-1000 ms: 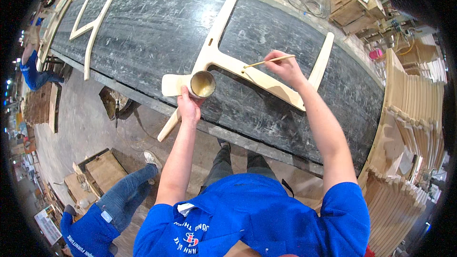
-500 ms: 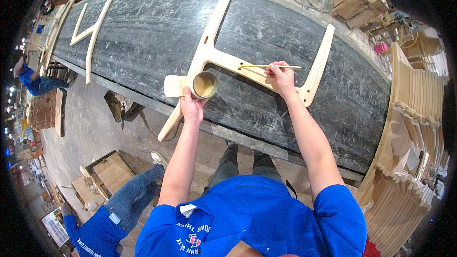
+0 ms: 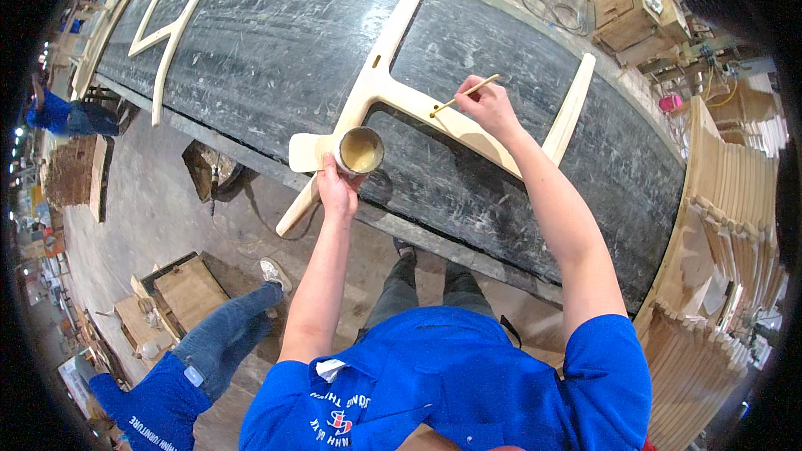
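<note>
My left hand (image 3: 337, 194) is closed around a round cup (image 3: 378, 144) of tan, glue-like liquid, above the near leg of a pale wooden chair-leg frame (image 3: 405, 98). A flat, rounded pale wooden piece (image 3: 306, 153) juts out left of the cup; whether it is joined to the cup I cannot tell. My right hand (image 3: 489, 105) pinches a thin wooden stick (image 3: 447, 105) above the frame's crossbar. The stick slants down to the left, its lower tip at a small hole in the crossbar. My right forearm hides the crossbar's right end.
The frame lies on a long dark, scuffed table (image 3: 284, 42). Another wooden frame (image 3: 174, 29) lies farther left. Stacked wooden parts (image 3: 735, 159) stand at the right. A person in blue (image 3: 171, 392) is at lower left, near a wooden box (image 3: 190, 291); another person (image 3: 63, 113) is at far left.
My right hand has moved up and left, and the stick has gone from nearly level to steeply slanted, its tip still by the crossbar's holes. My left hand still holds the cup.
</note>
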Action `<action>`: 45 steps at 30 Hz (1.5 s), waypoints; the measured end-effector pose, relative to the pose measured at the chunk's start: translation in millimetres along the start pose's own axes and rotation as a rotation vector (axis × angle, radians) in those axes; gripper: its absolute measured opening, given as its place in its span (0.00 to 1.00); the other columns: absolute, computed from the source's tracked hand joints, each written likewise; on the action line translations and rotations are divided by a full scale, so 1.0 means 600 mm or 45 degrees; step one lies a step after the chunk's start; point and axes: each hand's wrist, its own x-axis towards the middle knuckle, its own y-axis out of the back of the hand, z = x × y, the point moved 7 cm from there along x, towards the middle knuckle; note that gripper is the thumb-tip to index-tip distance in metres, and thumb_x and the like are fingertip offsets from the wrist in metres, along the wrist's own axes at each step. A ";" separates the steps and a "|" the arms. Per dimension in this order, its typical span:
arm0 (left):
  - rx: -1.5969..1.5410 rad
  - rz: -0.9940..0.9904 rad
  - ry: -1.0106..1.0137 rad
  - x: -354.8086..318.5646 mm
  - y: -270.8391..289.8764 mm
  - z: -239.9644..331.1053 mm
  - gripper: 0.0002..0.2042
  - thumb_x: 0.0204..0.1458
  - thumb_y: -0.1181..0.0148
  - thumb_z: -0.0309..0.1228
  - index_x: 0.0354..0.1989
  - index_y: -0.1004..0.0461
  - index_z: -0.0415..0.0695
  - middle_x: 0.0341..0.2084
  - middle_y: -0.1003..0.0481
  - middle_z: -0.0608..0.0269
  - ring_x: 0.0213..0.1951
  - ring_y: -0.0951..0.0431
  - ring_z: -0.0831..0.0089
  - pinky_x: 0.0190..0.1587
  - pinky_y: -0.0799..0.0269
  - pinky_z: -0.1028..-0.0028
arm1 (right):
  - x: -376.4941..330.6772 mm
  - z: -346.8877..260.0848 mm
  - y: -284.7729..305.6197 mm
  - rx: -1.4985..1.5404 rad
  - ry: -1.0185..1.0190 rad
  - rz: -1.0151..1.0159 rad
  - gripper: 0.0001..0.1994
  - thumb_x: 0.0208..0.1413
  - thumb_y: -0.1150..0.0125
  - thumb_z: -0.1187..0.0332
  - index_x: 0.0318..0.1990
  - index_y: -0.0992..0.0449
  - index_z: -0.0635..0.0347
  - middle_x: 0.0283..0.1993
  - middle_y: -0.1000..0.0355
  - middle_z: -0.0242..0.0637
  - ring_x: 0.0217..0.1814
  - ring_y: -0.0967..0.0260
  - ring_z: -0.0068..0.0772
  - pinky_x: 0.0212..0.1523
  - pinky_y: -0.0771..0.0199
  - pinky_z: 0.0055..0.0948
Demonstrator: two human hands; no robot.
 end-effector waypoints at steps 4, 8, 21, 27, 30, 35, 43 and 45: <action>-0.072 -0.009 -0.023 -0.004 0.014 0.004 0.16 0.60 0.60 0.43 0.48 0.37 0.45 0.41 0.28 0.62 0.42 0.25 0.68 0.35 0.22 0.62 | 0.013 -0.068 -0.037 -0.532 0.332 -0.272 0.07 0.51 0.46 0.65 0.29 0.29 0.59 0.24 0.31 0.40 0.27 0.31 0.38 0.30 0.31 0.35; -0.069 0.064 -0.029 -0.010 0.010 0.008 0.14 0.59 0.56 0.41 0.48 0.36 0.46 0.41 0.28 0.65 0.41 0.26 0.71 0.35 0.23 0.65 | 0.005 -0.110 -0.070 -0.814 0.603 -0.615 0.05 0.48 0.47 0.68 0.29 0.29 0.58 0.31 0.30 0.41 0.38 0.31 0.45 0.38 0.30 0.39; 0.111 -0.166 -0.169 -0.005 -0.131 0.044 0.13 0.58 0.53 0.40 0.45 0.33 0.46 0.35 0.25 0.69 0.34 0.25 0.80 0.28 0.29 0.79 | -0.085 -0.094 0.058 0.730 0.033 -0.059 0.06 0.53 0.44 0.71 0.36 0.29 0.65 0.29 0.27 0.34 0.33 0.29 0.19 0.34 0.29 0.19; 0.146 -0.402 -0.398 -0.088 -0.274 0.110 0.15 0.59 0.53 0.36 0.50 0.36 0.40 0.45 0.31 0.62 0.45 0.28 0.73 0.45 0.29 0.72 | -0.179 -0.149 0.108 0.505 0.318 0.309 0.06 0.56 0.47 0.70 0.33 0.28 0.64 0.27 0.27 0.32 0.30 0.32 0.19 0.31 0.32 0.20; 0.065 -0.577 -0.516 -0.136 -0.335 0.139 0.15 0.59 0.53 0.33 0.51 0.37 0.39 0.47 0.32 0.59 0.48 0.30 0.72 0.48 0.31 0.70 | -0.229 -0.161 0.147 0.827 0.246 0.356 0.06 0.56 0.47 0.70 0.33 0.28 0.64 0.27 0.28 0.32 0.30 0.31 0.19 0.33 0.31 0.20; 0.032 -0.776 -0.592 -0.184 -0.406 0.142 0.13 0.59 0.53 0.33 0.49 0.35 0.41 0.44 0.30 0.63 0.46 0.29 0.74 0.47 0.30 0.72 | -0.262 -0.157 0.201 1.120 0.253 0.592 0.07 0.58 0.48 0.67 0.32 0.31 0.62 0.26 0.28 0.37 0.28 0.29 0.23 0.28 0.28 0.21; -0.115 -0.648 -0.281 -0.204 -0.445 0.030 0.15 0.58 0.51 0.37 0.48 0.35 0.43 0.41 0.28 0.66 0.43 0.27 0.77 0.41 0.29 0.77 | -0.324 -0.048 0.241 1.727 -0.173 0.606 0.06 0.57 0.47 0.68 0.32 0.32 0.60 0.25 0.29 0.38 0.25 0.29 0.28 0.26 0.27 0.26; -0.162 -0.626 -0.181 -0.204 -0.440 -0.001 0.15 0.58 0.53 0.38 0.49 0.36 0.43 0.41 0.28 0.64 0.43 0.27 0.75 0.40 0.27 0.73 | -0.340 -0.038 0.256 1.685 -0.127 0.581 0.05 0.56 0.47 0.70 0.33 0.31 0.62 0.27 0.29 0.40 0.27 0.29 0.29 0.29 0.26 0.27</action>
